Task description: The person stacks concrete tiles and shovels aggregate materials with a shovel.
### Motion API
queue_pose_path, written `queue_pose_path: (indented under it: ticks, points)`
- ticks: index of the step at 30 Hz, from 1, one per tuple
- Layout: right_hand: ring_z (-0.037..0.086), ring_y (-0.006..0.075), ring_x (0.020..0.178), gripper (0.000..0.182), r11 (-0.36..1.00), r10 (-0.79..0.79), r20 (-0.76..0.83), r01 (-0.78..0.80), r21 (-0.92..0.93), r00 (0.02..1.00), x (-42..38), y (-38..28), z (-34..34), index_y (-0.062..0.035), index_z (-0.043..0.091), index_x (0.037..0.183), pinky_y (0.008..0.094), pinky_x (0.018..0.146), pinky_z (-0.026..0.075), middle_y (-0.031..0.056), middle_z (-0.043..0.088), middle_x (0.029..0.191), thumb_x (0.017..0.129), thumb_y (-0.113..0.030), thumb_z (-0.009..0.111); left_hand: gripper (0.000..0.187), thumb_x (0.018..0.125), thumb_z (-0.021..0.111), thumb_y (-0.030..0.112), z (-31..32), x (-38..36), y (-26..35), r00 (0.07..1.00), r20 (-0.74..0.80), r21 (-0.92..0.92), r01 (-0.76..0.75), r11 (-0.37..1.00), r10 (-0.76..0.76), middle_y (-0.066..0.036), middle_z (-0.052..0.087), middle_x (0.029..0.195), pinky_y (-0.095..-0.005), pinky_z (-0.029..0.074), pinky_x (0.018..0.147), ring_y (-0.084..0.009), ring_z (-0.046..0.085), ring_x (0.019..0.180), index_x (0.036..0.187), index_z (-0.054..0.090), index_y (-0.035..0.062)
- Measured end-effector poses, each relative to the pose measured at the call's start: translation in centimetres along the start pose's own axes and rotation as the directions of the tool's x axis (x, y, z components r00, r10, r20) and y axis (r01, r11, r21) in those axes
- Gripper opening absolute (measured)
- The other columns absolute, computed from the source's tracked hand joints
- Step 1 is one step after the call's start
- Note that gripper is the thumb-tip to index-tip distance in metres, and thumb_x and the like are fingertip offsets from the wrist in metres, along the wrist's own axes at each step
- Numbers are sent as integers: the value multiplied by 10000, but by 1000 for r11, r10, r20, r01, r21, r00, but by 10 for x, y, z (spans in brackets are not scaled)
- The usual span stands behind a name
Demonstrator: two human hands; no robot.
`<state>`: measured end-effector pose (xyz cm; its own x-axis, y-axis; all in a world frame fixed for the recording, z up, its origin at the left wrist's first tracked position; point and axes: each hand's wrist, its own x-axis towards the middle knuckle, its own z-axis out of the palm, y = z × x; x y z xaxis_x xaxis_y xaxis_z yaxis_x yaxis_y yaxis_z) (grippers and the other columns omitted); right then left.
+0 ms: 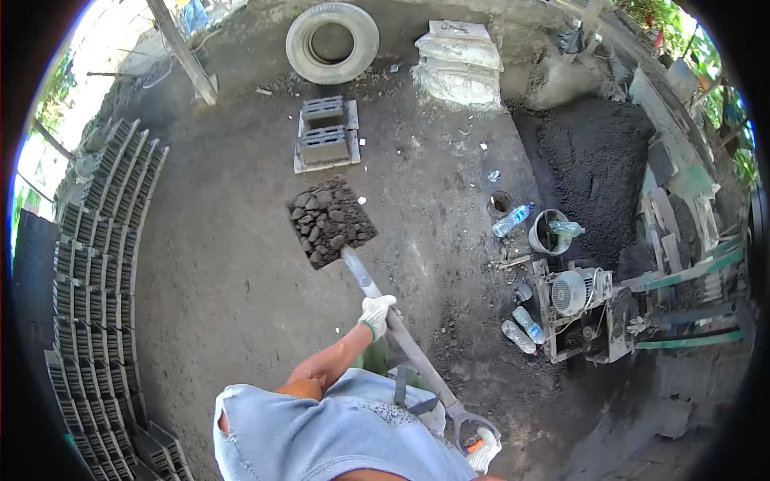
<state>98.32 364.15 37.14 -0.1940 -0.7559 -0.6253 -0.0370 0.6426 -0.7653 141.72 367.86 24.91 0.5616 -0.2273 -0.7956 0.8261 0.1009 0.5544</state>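
Note:
A long-handled shovel slants across my front, its blade heaped with dark lumpy material. My left hand, in a white knit glove, is closed around the shaft below the blade. At the other end, my right hand, also gloved, grips the D-shaped handle by my right side; part of it is cut off by the frame's lower edge. Just beyond the blade, two grey hollow concrete blocks sit on flat boards on the ground.
Stacked concrete blocks line the left side. A tire and piled white sacks stand at the back. On the right are a dark sand heap, a bucket, plastic bottles and a motor on a frame.

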Motion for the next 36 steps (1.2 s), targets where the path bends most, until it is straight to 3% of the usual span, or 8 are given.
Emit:
queue_pose_path:
  ticks: [5, 7, 14, 25, 26, 27, 29, 36]
  points:
    - [518, 197, 474, 113, 986, 1, 82, 12, -166, 997, 54, -39, 95, -57, 617, 824, 344, 442, 445, 49, 581, 671, 755, -1, 686, 140, 774, 725, 25, 6, 58, 57, 979, -203, 29, 2, 1000, 4, -156, 649, 730, -438, 561, 503, -284, 654, 570, 862, 647, -51]
    - [516, 194, 474, 113, 984, 150, 111, -137, -117, 982, 80, -51, 136, -61, 616, 821, 340, 445, 450, 47, 579, 670, 760, 4, 684, 134, 777, 722, 26, 1, 96, 78, 981, -192, -9, -7, 1000, 5, -150, 650, 739, -429, 547, 496, -278, 651, 569, 859, 640, -41]
    - [536, 175, 537, 121, 961, 211, 154, -176, -214, 965, 126, -149, 316, -93, 605, 818, 330, 470, 455, 22, 550, 681, 781, -9, 683, 189, 782, 731, 65, 73, 184, 234, 989, -145, -123, -40, 992, 22, -150, 634, 719, -421, 546, 496, -270, 648, 565, 886, 604, -30]
    - [576, 208, 539, 41, 972, 95, 212, -44, -232, 973, 285, -282, 582, -63, 632, 776, 353, 507, 472, 77, 619, 683, 794, -58, 668, 213, 768, 735, 65, 302, 368, 422, 977, -176, -91, -142, 986, 124, -130, 625, 673, -409, 576, 521, -247, 654, 571, 821, 575, -66]
    - [566, 204, 525, 45, 973, 104, 263, -43, -226, 959, 325, -305, 627, -72, 630, 768, 354, 506, 468, 68, 609, 668, 790, -72, 669, 232, 780, 749, 90, 319, 407, 426, 964, -53, 22, -259, 966, 260, -120, 629, 687, -399, 572, 535, -231, 652, 589, 832, 585, -66]
    - [557, 201, 510, 50, 975, 135, 302, -73, -209, 944, 358, -312, 659, -80, 628, 761, 355, 505, 464, 59, 599, 653, 786, -86, 670, 230, 792, 754, 105, 350, 431, 442, 963, -214, -30, -173, 984, 163, -120, 630, 682, -394, 570, 532, -236, 654, 585, 826, 597, -59]
    - [541, 200, 479, 52, 979, 181, 286, -146, -139, 941, 334, -368, 686, -96, 624, 764, 351, 487, 463, 31, 579, 634, 768, -75, 671, 247, 790, 747, 93, 403, 407, 505, 996, -60, -136, -80, 987, 73, -133, 627, 684, -399, 571, 526, -252, 660, 586, 882, 578, -62]
    - [588, 193, 565, 74, 976, 49, 196, -5, -220, 979, 368, -451, 801, -85, 641, 838, 322, 520, 482, 42, 622, 740, 773, -66, 671, 225, 798, 706, 98, 523, 482, 585, 994, -12, -132, 106, 986, -108, -143, 629, 740, -435, 569, 570, -265, 656, 632, 931, 549, 6]
